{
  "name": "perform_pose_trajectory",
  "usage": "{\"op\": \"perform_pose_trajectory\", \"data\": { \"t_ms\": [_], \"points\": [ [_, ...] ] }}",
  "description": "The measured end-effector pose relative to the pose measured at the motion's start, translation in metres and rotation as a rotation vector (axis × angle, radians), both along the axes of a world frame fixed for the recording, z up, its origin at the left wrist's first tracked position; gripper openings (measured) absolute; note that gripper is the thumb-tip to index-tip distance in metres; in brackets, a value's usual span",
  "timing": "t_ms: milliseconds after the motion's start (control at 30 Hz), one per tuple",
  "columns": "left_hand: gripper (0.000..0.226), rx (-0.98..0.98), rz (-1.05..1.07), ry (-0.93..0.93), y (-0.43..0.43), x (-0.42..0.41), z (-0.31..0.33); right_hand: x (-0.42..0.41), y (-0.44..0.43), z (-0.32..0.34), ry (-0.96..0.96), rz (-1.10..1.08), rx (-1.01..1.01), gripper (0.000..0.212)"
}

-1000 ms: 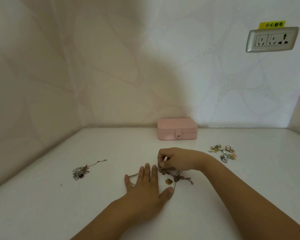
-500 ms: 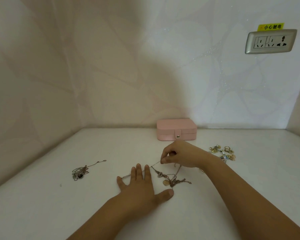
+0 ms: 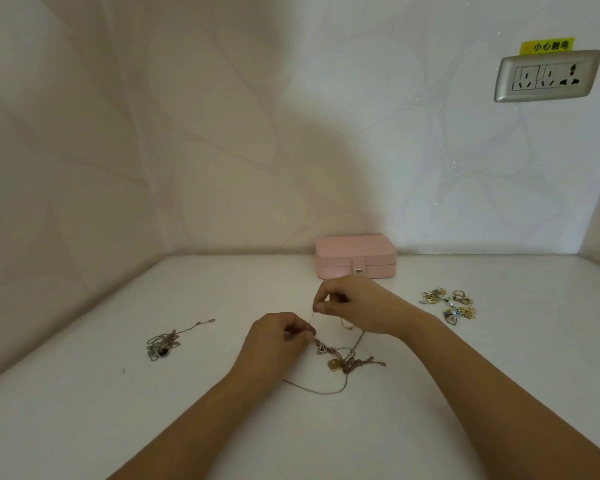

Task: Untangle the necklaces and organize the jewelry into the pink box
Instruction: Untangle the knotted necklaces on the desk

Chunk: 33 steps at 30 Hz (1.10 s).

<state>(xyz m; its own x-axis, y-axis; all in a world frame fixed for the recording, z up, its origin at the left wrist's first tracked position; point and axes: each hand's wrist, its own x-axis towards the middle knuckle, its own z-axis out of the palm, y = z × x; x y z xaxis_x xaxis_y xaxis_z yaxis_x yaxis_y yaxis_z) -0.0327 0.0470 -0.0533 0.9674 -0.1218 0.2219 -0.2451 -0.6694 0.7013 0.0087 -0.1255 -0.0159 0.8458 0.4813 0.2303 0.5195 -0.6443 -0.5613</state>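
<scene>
My left hand (image 3: 278, 336) lies low over the white table (image 3: 499, 393), fingers curled, thumb and fingertips pinching a thin chain (image 3: 311, 322) just above the knot of tangled necklaces (image 3: 347, 360). My right hand (image 3: 357, 308) is raised a little beyond it, thumb and forefinger pinching the same chain higher up, so a short stretch runs taut between the two pinches. The tangle rests on the table just right of my left hand, with a small heart pendant (image 3: 322, 348) and a gold tag (image 3: 334, 364) in it and a loose loop trailing toward me. The pink box (image 3: 355, 256) sits closed against the far wall, its snap tab fastened. A second bundle of silver chain (image 3: 161, 342) lies well off to the left, and a small heap of rings and earrings (image 3: 449, 303) to the right.
</scene>
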Motion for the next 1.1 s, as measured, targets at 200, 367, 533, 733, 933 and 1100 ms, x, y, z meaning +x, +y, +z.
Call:
{"op": "perform_pose_trajectory", "data": {
  "t_ms": [200,367,533,733,933,1100],
  "points": [
    [0.017,-0.202,-0.030,0.050,0.010,0.002,0.007,-0.004,-0.004,0.008,0.036,0.021,0.020,0.025],
    [0.014,-0.322,-0.028,0.081,0.014,0.002,0.011,-0.006,-0.002,0.010,0.023,-0.015,-0.093,0.027],
    [0.014,-0.477,-0.032,0.140,0.014,0.000,0.015,-0.010,0.005,0.008,0.031,-0.049,-0.032,0.029],
    [0.015,-0.553,0.021,0.083,0.011,-0.003,0.023,-0.017,0.022,0.009,-0.054,-0.059,0.111,0.024],
    [0.019,-0.531,0.064,-0.037,0.014,-0.002,0.023,-0.017,0.029,0.006,-0.069,-0.101,0.247,0.022],
    [0.018,-0.525,0.057,-0.076,0.014,-0.003,0.025,-0.016,0.030,0.006,-0.039,-0.103,0.286,0.013]
  ]
}}
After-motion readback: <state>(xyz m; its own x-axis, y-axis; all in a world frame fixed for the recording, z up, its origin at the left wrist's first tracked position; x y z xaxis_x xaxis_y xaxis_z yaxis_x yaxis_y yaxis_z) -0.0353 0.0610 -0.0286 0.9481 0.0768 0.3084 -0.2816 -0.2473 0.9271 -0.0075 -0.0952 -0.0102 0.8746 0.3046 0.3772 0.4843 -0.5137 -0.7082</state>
